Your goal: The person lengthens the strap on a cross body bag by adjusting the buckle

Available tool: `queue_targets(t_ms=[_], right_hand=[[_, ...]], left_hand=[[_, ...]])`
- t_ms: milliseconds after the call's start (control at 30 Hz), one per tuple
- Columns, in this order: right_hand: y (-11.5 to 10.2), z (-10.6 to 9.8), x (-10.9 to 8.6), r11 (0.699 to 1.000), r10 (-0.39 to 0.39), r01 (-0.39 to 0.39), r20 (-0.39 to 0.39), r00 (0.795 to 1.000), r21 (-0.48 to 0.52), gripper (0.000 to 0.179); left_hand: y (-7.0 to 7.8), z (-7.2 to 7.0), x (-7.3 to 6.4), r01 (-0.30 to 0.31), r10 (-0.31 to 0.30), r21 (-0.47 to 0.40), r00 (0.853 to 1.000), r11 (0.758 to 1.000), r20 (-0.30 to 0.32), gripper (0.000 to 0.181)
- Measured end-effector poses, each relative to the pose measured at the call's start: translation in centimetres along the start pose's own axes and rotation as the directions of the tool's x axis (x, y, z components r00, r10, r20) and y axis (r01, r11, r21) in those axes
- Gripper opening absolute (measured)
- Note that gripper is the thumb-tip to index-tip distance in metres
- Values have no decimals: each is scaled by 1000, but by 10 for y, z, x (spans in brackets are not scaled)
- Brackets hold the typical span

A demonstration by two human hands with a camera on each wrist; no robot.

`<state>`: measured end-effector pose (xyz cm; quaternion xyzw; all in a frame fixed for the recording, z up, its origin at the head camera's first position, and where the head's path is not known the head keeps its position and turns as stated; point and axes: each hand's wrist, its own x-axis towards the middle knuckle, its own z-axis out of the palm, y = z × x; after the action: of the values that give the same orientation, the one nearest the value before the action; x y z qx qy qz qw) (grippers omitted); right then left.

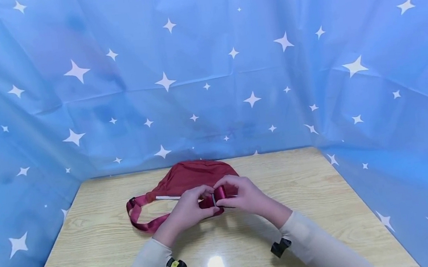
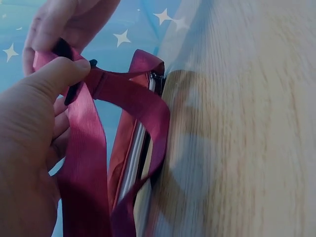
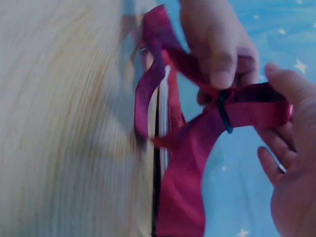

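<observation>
A dark red waist bag (image 1: 193, 176) with a pale zip lies toward the back of the table. Its red webbing strap (image 2: 86, 163) loops forward, and a black slide buckle (image 3: 224, 111) sits on it between my hands. My left hand (image 1: 188, 207) pinches the strap beside the buckle between thumb and fingers. From the other side, my right hand (image 1: 246, 195) grips a folded loop of the same strap that passes through the buckle. Part of the buckle is hidden behind my left thumb in the left wrist view.
A second black adjuster (image 1: 132, 202) is on the strap at the bag's left end. The wooden table (image 1: 104, 251) ends at a blue curtain (image 1: 212, 120) with white stars. Each sleeve carries a small black wrist device.
</observation>
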<state>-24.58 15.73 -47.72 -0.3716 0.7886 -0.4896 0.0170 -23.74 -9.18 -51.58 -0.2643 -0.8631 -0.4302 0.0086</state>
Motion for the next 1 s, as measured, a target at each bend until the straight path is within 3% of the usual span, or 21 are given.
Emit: queue_targets(t_ms=[67,133,233,300,367,400,467,533,600,733,800,867,933,1000], right_hand=[[1,-2,-2,990,72,-70,-10,997,124,38],[1,-4,-3,988,94,-94,2,996,125,41],[-5,-8,2,992,52,-43,70,996,-115,45],[-12,-10,7,943,6,37,130,992,-329,46],[-19,-9,11,866,-31,116,180,983,-486,44],[-20,-9,12,839,-41,141,197,980,-526,42],[-22,-7,13,821,-50,159,208,977,-549,36],[-20,-4,13,836,-60,152,186,981,-528,33],[-18,-2,11,881,-66,121,135,989,-458,31],[-14,0,6,990,-13,13,0,1000,-139,31],[-15,-1,4,999,42,-41,-34,999,32,33],[-16,-4,3,987,90,-85,-30,996,135,37],[-18,-7,3,987,112,-112,4,994,112,41],[-22,-11,4,994,106,-107,47,993,10,45]], left_hand=[[0,0,0,2,-2,4,1000,1000,-3,40],[-1,0,-1,0,0,6,1000,1000,-9,40],[-1,-1,-2,2,-2,5,1000,1000,-12,41],[-1,-1,-2,-2,2,8,1000,1000,-12,41],[0,-1,-2,-6,6,10,1000,1000,-8,41],[0,-1,-2,-11,11,6,1000,1000,-6,41],[0,-1,-2,-18,18,-1,1000,1000,-1,39],[1,-1,-1,-25,25,-12,1000,1000,2,37],[1,-1,-1,-25,25,-17,1000,1000,0,36],[-1,-1,-1,-13,13,-5,1000,1000,-6,37],[-2,-1,-1,-1,1,-3,1000,1000,-7,39],[-3,-1,-1,8,-8,-3,1000,1000,-5,40],[-3,-1,-1,10,-10,1,1000,1000,-2,41],[-3,-2,-1,6,-6,4,1000,1000,2,41]])
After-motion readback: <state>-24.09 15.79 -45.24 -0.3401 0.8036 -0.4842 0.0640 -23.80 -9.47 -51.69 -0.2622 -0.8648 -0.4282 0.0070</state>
